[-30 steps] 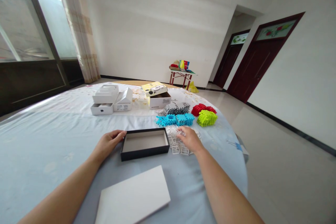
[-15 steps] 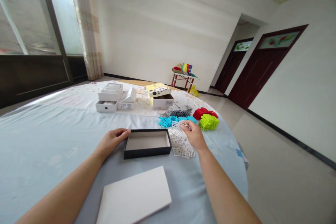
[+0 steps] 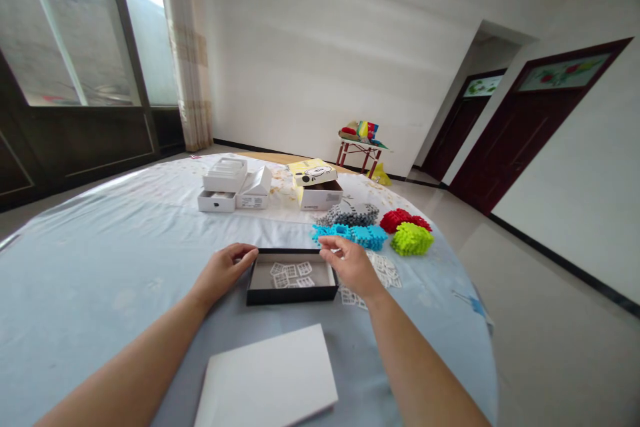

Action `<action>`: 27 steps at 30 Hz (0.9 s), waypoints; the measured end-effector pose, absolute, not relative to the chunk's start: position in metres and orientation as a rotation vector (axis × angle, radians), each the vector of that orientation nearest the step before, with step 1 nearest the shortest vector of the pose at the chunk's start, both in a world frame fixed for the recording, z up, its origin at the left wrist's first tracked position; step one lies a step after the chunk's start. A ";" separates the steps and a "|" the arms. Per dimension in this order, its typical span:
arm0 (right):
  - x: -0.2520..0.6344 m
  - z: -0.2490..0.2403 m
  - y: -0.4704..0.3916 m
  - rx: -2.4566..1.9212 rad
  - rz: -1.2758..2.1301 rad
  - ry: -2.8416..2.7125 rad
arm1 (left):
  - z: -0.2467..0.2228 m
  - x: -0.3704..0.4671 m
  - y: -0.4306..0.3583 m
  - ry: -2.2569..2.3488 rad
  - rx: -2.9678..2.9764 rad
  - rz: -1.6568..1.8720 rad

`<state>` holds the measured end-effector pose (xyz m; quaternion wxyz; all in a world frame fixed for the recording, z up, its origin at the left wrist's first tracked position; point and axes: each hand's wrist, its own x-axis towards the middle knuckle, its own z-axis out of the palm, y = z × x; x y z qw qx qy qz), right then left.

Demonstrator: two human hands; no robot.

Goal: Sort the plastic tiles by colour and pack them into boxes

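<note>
A shallow black-rimmed box (image 3: 293, 295) lies on the table, with several white grid-like plastic pieces (image 3: 291, 275) loose on its pale bottom. My left hand (image 3: 223, 273) has its fingers closed on the box's upper left corner. Over the box's right edge hovers my right hand (image 3: 353, 267), thumb and fingers slightly apart and nothing visible between them. Partly hidden behind that hand, a pile of more white grid pieces (image 3: 385, 270) spreads to the right of the box. A white flat lid or board (image 3: 270, 377) lies nearer to me.
Beyond the box sit blue pieces (image 3: 370, 237), grey pieces (image 3: 360, 213), red pieces (image 3: 403, 220) and lime-green pieces (image 3: 413, 239). White boxes (image 3: 225, 177) and an open box with a yellow lid (image 3: 320, 197) stand farther back. The round table's edge (image 3: 480, 307) curves along the right.
My right hand has moved left from the white pile to the box and let go of pieces, which now lie inside. My left hand stays at the box corner. The view has shifted slightly.
</note>
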<state>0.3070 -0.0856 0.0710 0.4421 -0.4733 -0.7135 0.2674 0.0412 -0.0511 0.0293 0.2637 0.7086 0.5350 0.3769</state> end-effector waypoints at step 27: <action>0.387 0.030 -0.072 -1.690 0.153 -2.065 | 0.026 0.043 -0.048 1.606 2.071 0.990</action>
